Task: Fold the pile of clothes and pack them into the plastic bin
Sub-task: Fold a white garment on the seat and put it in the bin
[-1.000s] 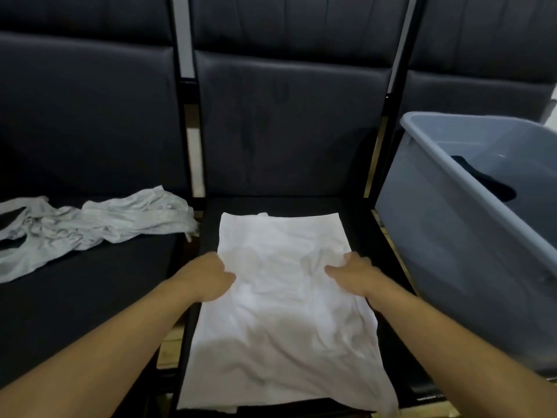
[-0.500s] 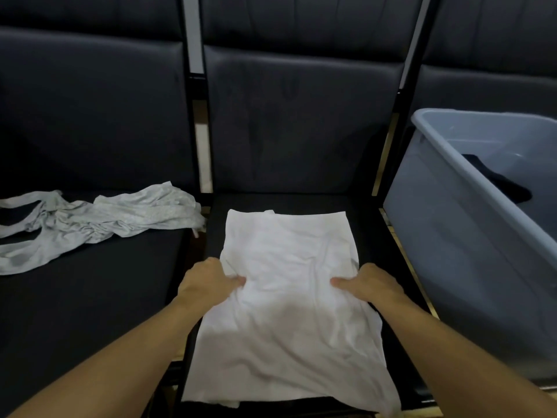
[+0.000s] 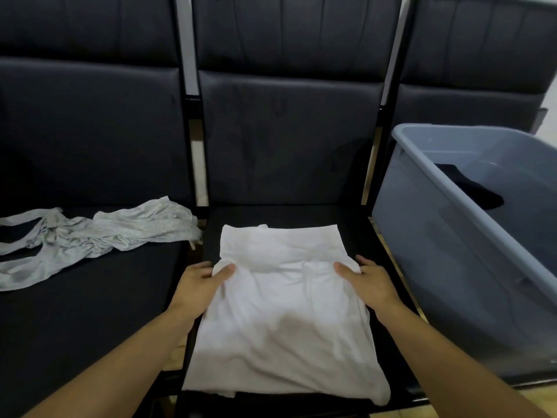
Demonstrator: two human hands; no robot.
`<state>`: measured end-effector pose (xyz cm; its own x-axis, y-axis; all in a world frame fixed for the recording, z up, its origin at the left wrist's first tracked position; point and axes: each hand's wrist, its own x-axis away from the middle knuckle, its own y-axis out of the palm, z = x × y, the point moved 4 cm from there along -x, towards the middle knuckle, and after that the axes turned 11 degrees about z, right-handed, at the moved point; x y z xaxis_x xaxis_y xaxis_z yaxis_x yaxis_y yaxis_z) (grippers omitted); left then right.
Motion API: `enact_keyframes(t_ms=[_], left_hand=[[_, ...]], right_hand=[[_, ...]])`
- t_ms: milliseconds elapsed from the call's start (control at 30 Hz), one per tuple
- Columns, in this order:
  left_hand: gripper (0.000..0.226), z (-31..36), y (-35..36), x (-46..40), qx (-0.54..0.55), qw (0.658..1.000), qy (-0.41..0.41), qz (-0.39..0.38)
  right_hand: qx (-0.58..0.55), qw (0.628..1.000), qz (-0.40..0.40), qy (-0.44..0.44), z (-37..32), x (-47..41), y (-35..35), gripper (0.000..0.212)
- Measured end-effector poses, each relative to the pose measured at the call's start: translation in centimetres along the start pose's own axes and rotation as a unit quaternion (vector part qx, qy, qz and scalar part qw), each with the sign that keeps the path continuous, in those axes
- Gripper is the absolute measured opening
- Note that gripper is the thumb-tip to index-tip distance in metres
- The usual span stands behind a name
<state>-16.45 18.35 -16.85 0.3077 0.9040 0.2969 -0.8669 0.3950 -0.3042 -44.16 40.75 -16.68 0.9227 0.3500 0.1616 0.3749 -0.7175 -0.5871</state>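
A white garment (image 3: 280,321) lies spread on the middle black seat, partly folded into a long rectangle. My left hand (image 3: 202,282) grips its left edge, thumb on top of the cloth and fingers under it. My right hand (image 3: 367,280) grips the right edge the same way. Between the two hands the cloth is bunched into a raised crease. The grey plastic bin (image 3: 428,188) stands on the right seat with a dark garment (image 3: 473,191) inside it.
A crumpled light grey garment (image 3: 90,236) lies on the left seat. Black seat backs (image 3: 286,131) rise behind all three seats. A gap with pale floor shows between the left and middle seats.
Both hands went from resting on the white garment to gripping its side edges, and the cloth between them has bunched up and lifted. The view has tilted slightly downward.
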Motion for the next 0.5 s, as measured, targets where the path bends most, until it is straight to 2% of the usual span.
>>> enact_keyframes(t_ms=[67, 100, 200, 267, 333, 433, 500], left_hand=[[0.023, 0.6, -0.5, 0.9, 0.054, 0.998, 0.024, -0.009], [0.022, 0.9, -0.6, 1.3, 0.084, 0.995, 0.039, -0.026], [0.022, 1.7, -0.7, 2.8, 0.142, 0.983, 0.075, -0.084], [0.025, 2.3, -0.8, 3.6, 0.121, 0.982, 0.103, -0.097], [0.032, 2.5, -0.9, 4.1, 0.069, 0.982, 0.146, -0.102], [0.045, 2.0, -1.0, 4.1, 0.026, 0.981, 0.169, -0.095], [0.05, 2.0, -1.2, 4.0, 0.027, 0.982, 0.171, -0.078]], right_hand=[[-0.135, 0.991, -0.012, 0.014, -0.7, 1.4, -0.6, 0.039], [-0.192, 0.981, -0.033, 0.017, -1.0, 1.9, -0.8, 0.044], [-0.258, 0.963, -0.08, 0.009, -1.5, 2.8, -1.4, 0.057], [-0.251, 0.962, -0.106, -0.011, -1.9, 3.1, -1.7, 0.059], [-0.212, 0.967, -0.129, -0.052, -1.9, 3.5, -1.8, 0.05], [-0.124, 0.979, -0.131, -0.094, -2.1, 4.0, -1.4, 0.076], [-0.109, 0.981, -0.115, -0.11, -2.8, 4.2, -1.2, 0.081]])
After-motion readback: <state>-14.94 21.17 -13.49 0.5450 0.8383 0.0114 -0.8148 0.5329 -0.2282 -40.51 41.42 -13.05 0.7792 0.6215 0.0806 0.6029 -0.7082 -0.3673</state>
